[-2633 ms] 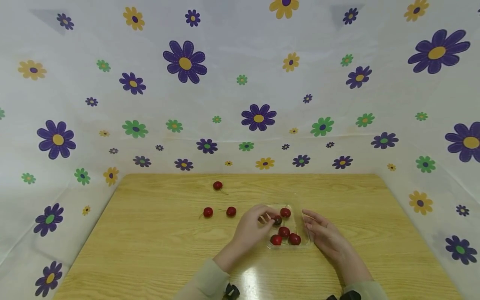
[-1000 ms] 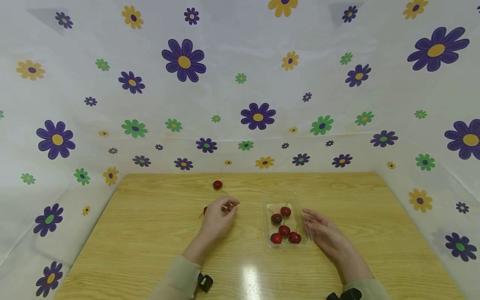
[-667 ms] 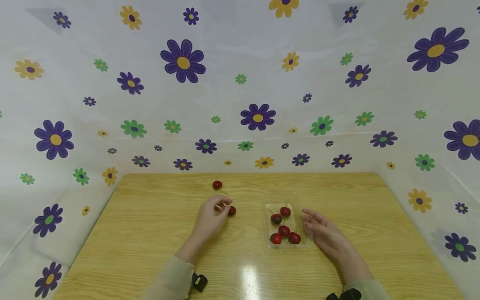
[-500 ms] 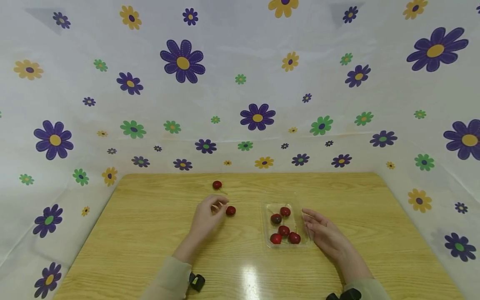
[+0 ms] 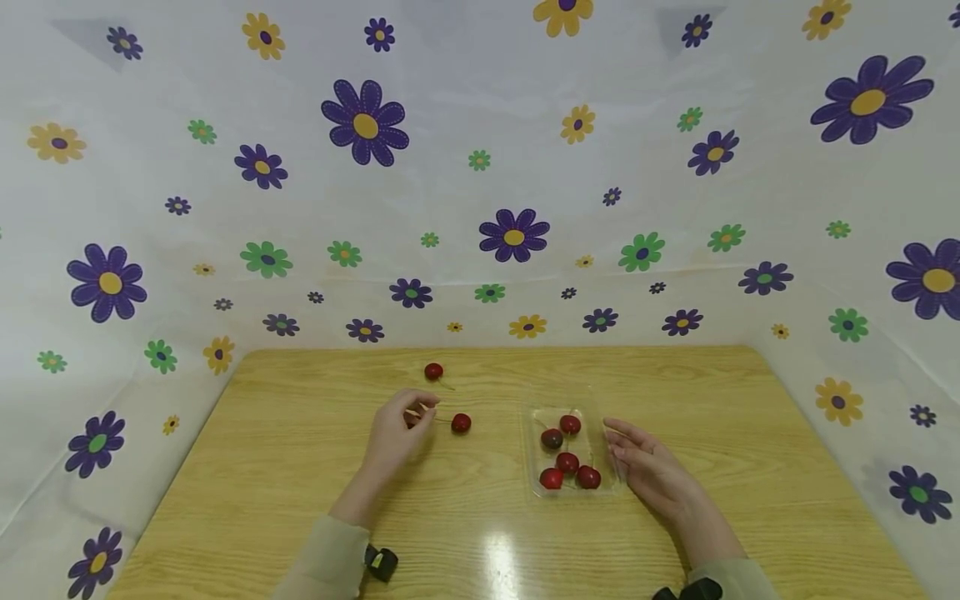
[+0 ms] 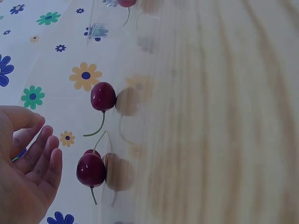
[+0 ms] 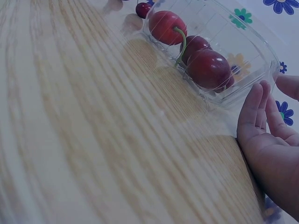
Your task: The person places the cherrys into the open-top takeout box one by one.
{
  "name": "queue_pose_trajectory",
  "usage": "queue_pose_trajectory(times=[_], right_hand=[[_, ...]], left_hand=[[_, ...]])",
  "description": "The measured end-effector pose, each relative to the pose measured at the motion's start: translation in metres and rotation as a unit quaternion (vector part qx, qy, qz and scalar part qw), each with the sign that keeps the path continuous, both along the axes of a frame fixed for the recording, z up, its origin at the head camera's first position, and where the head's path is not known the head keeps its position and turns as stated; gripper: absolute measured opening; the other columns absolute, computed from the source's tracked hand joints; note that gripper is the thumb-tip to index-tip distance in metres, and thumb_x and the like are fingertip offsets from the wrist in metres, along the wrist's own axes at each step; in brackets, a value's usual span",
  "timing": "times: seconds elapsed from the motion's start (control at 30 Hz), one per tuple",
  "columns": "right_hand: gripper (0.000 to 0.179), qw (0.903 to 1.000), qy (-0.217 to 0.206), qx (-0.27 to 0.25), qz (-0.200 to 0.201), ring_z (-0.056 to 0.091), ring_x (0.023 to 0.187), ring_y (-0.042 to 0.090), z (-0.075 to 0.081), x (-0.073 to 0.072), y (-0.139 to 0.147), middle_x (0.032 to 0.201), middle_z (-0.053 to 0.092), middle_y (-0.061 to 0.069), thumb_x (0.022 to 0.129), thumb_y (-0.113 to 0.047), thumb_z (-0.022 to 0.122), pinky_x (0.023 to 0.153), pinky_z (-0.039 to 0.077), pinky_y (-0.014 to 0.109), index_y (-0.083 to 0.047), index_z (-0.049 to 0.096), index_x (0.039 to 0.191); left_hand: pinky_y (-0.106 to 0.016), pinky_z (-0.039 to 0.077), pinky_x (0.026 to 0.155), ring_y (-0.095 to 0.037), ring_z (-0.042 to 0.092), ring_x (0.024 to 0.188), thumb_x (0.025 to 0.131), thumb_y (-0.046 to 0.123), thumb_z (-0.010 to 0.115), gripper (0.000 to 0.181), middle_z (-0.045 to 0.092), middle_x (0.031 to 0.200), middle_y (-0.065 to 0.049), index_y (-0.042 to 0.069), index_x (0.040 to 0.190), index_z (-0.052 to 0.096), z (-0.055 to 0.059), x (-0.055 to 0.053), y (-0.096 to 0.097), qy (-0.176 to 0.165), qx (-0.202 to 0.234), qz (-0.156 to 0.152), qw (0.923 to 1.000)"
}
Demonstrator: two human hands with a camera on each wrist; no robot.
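My left hand (image 5: pixel 397 427) hovers over the loose cherries, its fingers loosely bent with nothing between them. Just right of its fingertips lies a dark red cherry (image 5: pixel 461 423), stem pointing left; farther back is another cherry (image 5: pixel 433 372). A third, seen in the left wrist view as the nearest cherry (image 6: pixel 91 170), is hidden behind this hand in the head view. Several cherries lie inside a clear plastic box (image 5: pixel 534 492), including a darker cherry (image 5: pixel 552 439). My right hand (image 5: pixel 654 471) stands at the box's right wall, fingers fairly straight and fingertips right at the plastic.
The wooden table (image 5: pixel 300 467) reflects light near its front edge. A white flower-printed sheet (image 5: pixel 450 192) rises behind it and along both sides. Dark wrist cameras sit at both cuffs.
My left hand has moved left from the box, away from the darker cherry, to the loose cherries, drifting farther left past the right-hand one. My right hand has stayed by the box.
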State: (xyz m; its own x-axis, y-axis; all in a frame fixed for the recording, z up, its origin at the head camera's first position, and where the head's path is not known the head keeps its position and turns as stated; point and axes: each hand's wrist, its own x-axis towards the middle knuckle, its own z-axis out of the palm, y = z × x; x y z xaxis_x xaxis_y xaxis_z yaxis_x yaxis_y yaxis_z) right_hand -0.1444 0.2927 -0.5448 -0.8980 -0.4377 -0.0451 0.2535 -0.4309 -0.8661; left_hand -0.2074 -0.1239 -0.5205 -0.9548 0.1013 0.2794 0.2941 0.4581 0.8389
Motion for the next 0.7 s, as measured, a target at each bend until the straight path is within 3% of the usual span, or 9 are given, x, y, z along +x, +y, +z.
queue_pose_trajectory(times=[0.53, 0.7], right_hand=[[0.046, 0.9999, 0.004, -0.011, 0.006, 0.061, 0.118, 0.001, -0.001, 0.0, 0.0, 0.131, 0.063, -0.009, 0.11, 0.005, 0.042, 0.102, 0.052, 0.016, -0.025, 0.065, 0.136], [0.045, 0.9999, 0.007, -0.005, 0.006, 0.061, 0.116, 0.001, -0.001, 0.0, 0.0, 0.13, 0.064, -0.009, 0.11, 0.005, 0.042, 0.101, 0.053, 0.016, -0.025, 0.064, 0.137]], left_hand=[[-0.019, 0.057, 0.08, -0.019, 0.067, 0.092, 0.094, 0.0, 0.077, 0.018, 0.077, 0.111, -0.012, 0.002, 0.112, 0.077, -0.004, -0.001, -0.02, -0.034, -0.018, 0.03, 0.9988], [-0.025, 0.059, 0.083, -0.022, 0.069, 0.094, 0.094, 0.003, 0.079, 0.02, 0.076, 0.113, -0.013, 0.002, 0.113, 0.077, -0.004, -0.001, -0.025, -0.047, -0.032, 0.039, 0.9976]])
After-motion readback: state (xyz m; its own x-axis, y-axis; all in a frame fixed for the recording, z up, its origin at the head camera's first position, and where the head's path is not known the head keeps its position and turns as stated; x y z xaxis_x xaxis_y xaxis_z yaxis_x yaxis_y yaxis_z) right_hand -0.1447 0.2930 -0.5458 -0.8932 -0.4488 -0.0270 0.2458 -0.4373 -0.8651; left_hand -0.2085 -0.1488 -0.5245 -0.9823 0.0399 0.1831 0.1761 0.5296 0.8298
